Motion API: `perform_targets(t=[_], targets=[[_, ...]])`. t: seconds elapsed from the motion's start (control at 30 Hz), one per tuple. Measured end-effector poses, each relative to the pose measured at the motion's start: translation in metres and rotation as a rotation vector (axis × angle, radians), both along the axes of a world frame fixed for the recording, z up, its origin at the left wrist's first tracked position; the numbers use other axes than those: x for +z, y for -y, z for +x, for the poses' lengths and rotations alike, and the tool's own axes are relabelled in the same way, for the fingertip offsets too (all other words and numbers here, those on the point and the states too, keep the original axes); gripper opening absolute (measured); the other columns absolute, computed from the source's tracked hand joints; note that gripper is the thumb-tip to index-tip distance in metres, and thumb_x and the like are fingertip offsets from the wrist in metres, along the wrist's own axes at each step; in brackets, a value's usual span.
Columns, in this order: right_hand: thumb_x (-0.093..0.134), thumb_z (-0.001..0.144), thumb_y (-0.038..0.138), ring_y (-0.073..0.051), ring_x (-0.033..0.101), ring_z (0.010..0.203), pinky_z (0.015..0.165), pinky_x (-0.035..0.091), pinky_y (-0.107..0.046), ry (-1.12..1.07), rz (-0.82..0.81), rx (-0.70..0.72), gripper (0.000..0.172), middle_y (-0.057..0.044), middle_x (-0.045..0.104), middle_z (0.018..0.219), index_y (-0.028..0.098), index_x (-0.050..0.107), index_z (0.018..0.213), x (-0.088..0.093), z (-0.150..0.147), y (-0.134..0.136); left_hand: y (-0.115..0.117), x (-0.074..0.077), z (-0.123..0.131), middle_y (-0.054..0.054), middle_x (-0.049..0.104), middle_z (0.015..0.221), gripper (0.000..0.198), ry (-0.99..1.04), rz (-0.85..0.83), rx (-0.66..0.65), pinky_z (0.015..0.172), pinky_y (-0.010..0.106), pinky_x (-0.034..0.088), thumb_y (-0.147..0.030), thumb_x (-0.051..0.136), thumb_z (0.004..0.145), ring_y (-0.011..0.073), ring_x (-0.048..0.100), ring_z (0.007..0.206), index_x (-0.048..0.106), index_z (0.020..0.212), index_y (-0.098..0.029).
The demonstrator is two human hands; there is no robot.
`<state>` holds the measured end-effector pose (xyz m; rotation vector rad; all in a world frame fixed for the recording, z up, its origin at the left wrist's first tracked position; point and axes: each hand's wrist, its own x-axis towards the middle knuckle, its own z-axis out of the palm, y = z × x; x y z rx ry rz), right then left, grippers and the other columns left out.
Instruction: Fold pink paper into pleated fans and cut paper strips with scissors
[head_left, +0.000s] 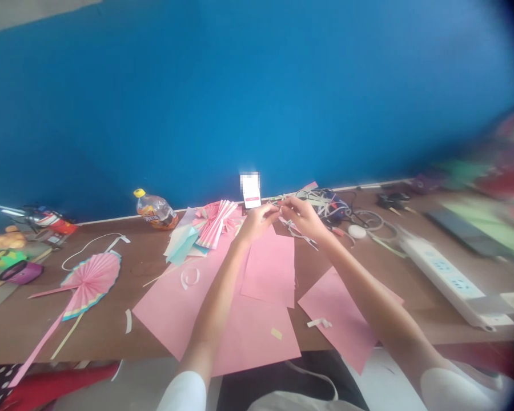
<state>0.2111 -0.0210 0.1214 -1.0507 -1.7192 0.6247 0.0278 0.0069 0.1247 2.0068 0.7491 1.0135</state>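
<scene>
Both arms reach out over the desk toward a lit phone [251, 191] leaning on the wall. My left hand [259, 221] is closed, thumb and fingers pinched together in front of the phone. Close to its right, my right hand [303, 218] is also closed in a pinch, its fingertips turned toward the left ones. Anything between the fingertips is too small to make out. Under the hands lie a pink paper sheet [269, 268] and a larger pink sheet [248, 334]. A pleated pink-and-white paper piece [217, 224] sits left of my left hand.
A pleated pink paper fan [89, 282] and a bottle with a yellow cap [156, 210] stand to the left. Right of the hands are tangled cables and strips [325, 205], another pink sheet [342, 319] and a white power strip [443, 274]. A blue wall [257, 97] closes the back.
</scene>
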Motion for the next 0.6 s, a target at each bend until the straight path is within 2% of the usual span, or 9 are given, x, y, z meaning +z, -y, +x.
perform_targets(t=[0.17, 0.3, 0.43, 0.6], targets=[[0.059, 0.089, 0.043, -0.016, 0.060, 0.070, 0.059, 0.046, -0.027, -0.184, -0.040, 0.019, 0.024, -0.002, 0.065, 0.080, 0.022, 0.060, 0.100, -0.003, -0.005, 0.000, -0.002, -0.003, 0.000, 0.008, 0.072, 0.096, 0.031, 0.034, -0.003, 0.008, 0.080, 0.031, 0.049, -0.043, 0.061, 0.087, 0.0218, 0.065, 0.092, 0.072, 0.102, -0.018], [0.061, 0.087, 0.042, -0.016, 0.061, 0.071, 0.061, 0.046, -0.028, -0.199, -0.029, -0.022, 0.023, -0.003, 0.067, 0.082, 0.021, 0.063, 0.095, -0.004, -0.007, 0.001, -0.001, -0.004, 0.000, 0.009, 0.073, 0.097, 0.032, 0.085, -0.020, 0.067, 0.077, 0.031, 0.051, -0.042, 0.062, 0.087, 0.0227, 0.067, 0.090, 0.074, 0.105, -0.019], [0.061, 0.087, 0.041, -0.016, 0.059, 0.066, 0.058, 0.045, -0.028, -0.176, -0.058, -0.029, 0.022, -0.002, 0.067, 0.076, 0.020, 0.066, 0.093, -0.003, -0.009, 0.002, 0.001, -0.004, -0.001, 0.010, 0.074, 0.100, 0.035, 0.131, -0.031, 0.115, 0.080, 0.034, 0.052, -0.043, 0.062, 0.087, 0.0235, 0.069, 0.090, 0.074, 0.111, -0.020], [0.062, 0.086, 0.041, -0.016, 0.060, 0.064, 0.058, 0.046, -0.028, -0.202, -0.065, -0.054, 0.022, -0.002, 0.067, 0.073, 0.019, 0.067, 0.089, -0.001, -0.012, 0.003, 0.000, -0.010, 0.002, 0.010, 0.073, 0.105, 0.035, 0.122, 0.019, 0.147, 0.081, 0.035, 0.053, -0.044, 0.062, 0.087, 0.0247, 0.069, 0.093, 0.074, 0.111, -0.021]])
